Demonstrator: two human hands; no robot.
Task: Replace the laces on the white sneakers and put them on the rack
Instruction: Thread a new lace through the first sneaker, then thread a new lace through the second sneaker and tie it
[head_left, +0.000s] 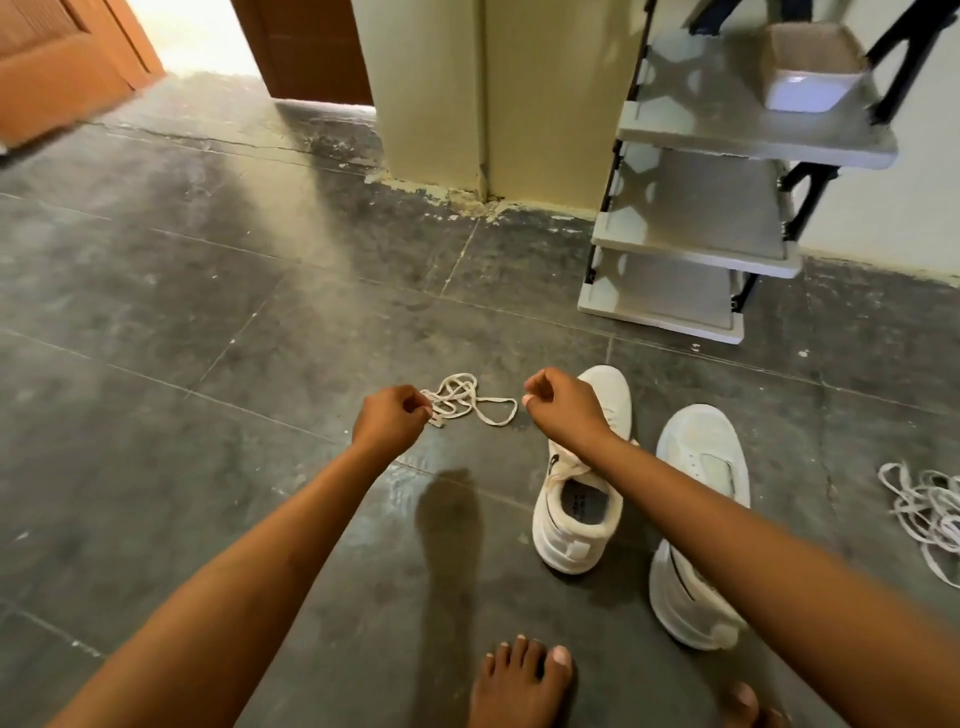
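1. A brown wooden door (57, 67) stands at the far left, beside a bright doorway; the floor (208, 312) is dark grey tile with pale grout lines and scuffs, and runs wide and bare across the left half.
2. The left hand (390, 418) is curled, its fingertips pinching one end of a loose white lace (470, 400) that lies in a tangle on the floor.
3. A cream wall corner (483, 104) juts out at the middle, its base paint chipped where it meets the floor.
4. The right hand (563, 402) is clenched just right of the lace; whether it pinches anything I cannot tell.
5. Two white sneakers (576, 525) lie side by side on the floor under the right forearm, toes pointing away, well short of the rack.
6. A bare foot (519, 686) shows at the bottom edge.
7. The grey tiered rack (696, 260) stands against the wall at right, a white box (810, 78) on its top shelf.
8. A second bundle of white laces (930, 514) lies at the far right edge.
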